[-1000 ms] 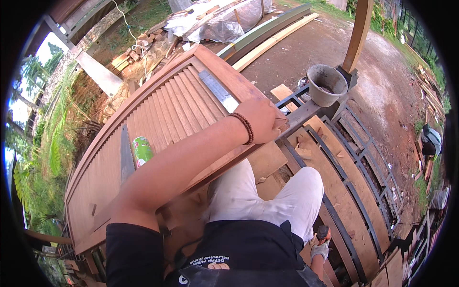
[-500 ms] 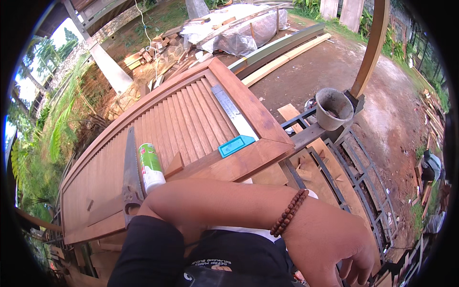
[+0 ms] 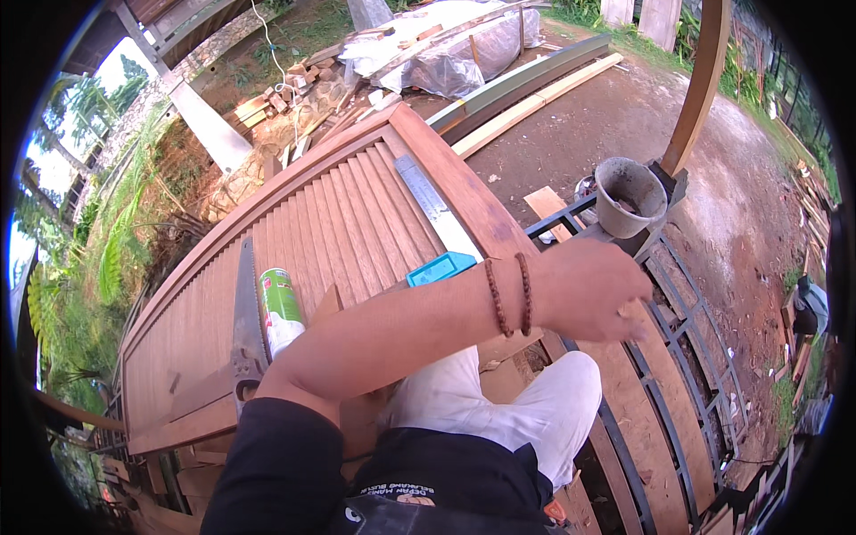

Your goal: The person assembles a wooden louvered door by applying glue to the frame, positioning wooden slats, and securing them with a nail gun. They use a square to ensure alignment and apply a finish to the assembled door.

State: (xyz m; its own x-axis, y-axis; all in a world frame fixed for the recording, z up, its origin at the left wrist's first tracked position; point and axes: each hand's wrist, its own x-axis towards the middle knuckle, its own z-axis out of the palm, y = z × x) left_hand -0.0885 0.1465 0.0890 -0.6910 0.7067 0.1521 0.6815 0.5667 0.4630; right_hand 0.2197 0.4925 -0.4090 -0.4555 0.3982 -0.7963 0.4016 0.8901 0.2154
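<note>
My left arm crosses in front of me to the right, a beaded bracelet on its wrist. My left hand hangs in the air just below a grey bucket, its fingers curled; whatever they hold, if anything, is hidden. Under the forearm lies a framed wooden louvre panel. On it rest a handsaw, a green and white can and a small wooden wedge. A try square with a turquoise handle lies along the panel's right side, its lower edge near the forearm. My right hand is out of view.
Dark metal framework and wooden boards lie at the right. A wooden post rises behind the bucket. Long beams and a plastic-covered pile lie on the ground beyond the panel.
My left hand has swung up and away from me, from the lower right to near the bucket. My light trouser legs now show below the forearm. The tools on the panel stay put.
</note>
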